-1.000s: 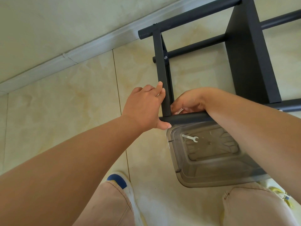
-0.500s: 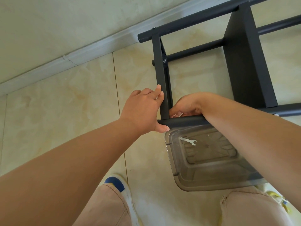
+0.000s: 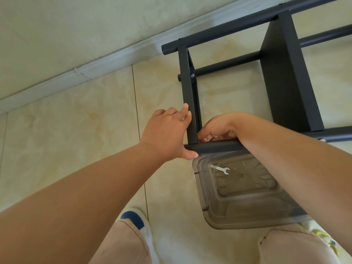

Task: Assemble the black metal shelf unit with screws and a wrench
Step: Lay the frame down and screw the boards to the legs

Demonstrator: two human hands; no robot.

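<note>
Bare fingers of left hand curled against flat black crosspiece, thumb under round tube. Right hand curled at the joint, fingertips hidden; cannot tell what they pinch. Shelf frame on tiled floor near wall: rigid, probably light, smooth paint; best gripped at tubes. Wrench idle in clear tub.

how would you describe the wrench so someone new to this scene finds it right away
Start at the black shelf frame where both hands meet, then drop to the clear plastic bin on the floor just below the near tube. The wrench lies flat inside it near the upper left corner: small, silver, open-ended, and the only bright metal piece showing in the bin.
</note>
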